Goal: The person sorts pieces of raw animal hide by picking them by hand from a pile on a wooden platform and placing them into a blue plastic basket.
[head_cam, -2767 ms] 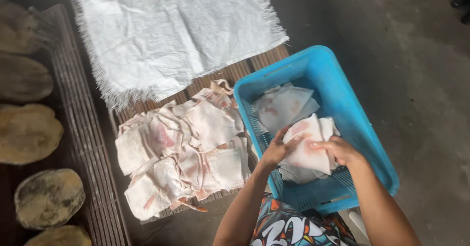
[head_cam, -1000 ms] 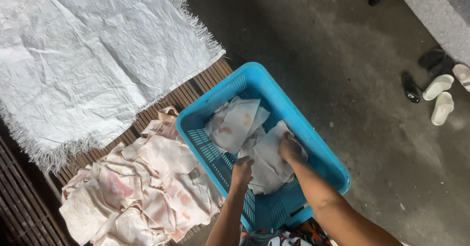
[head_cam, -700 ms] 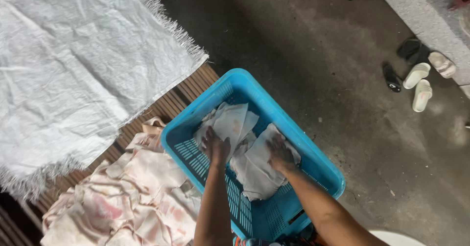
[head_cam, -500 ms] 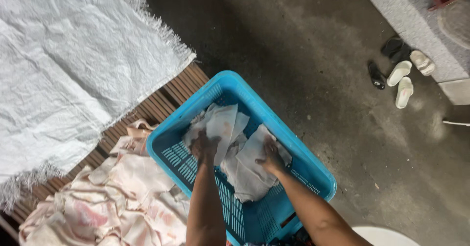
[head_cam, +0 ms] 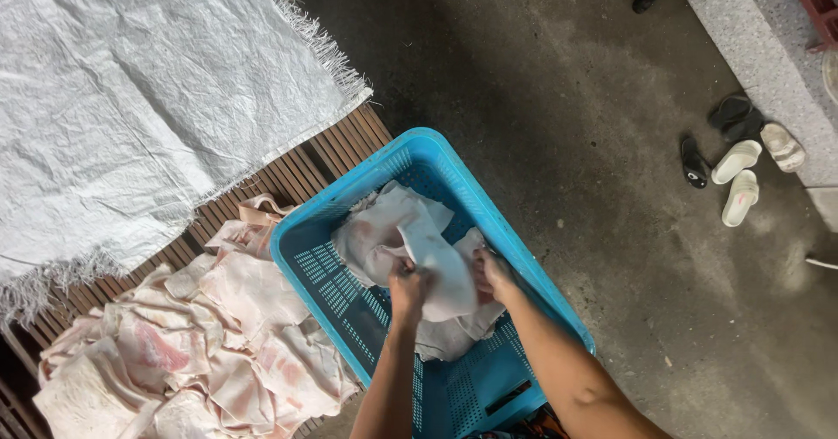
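Note:
A blue slotted plastic basket [head_cam: 489,203] stands at the edge of a wooden slat platform and holds several white, pink-stained cloth pieces. My left hand [head_cam: 407,287] and my right hand [head_cam: 491,273] both grip one of these pieces [head_cam: 441,264] and hold it a little above the others in the basket. To the basket's left, a spread-out pile of similar stained cloth pieces [head_cam: 192,343] lies on the slats.
A large white woven sheet [head_cam: 131,99] with a frayed edge covers the wooden slat platform [head_cam: 305,160] at upper left. Grey concrete floor [head_cam: 567,99] lies to the right. Several sandals [head_cam: 738,155] sit by a raised stone ledge [head_cam: 759,46] at far right.
The view has swung right and closer. My left hand moved from the left cloth pile in the basket over to the piece that my right hand holds; both now grip it.

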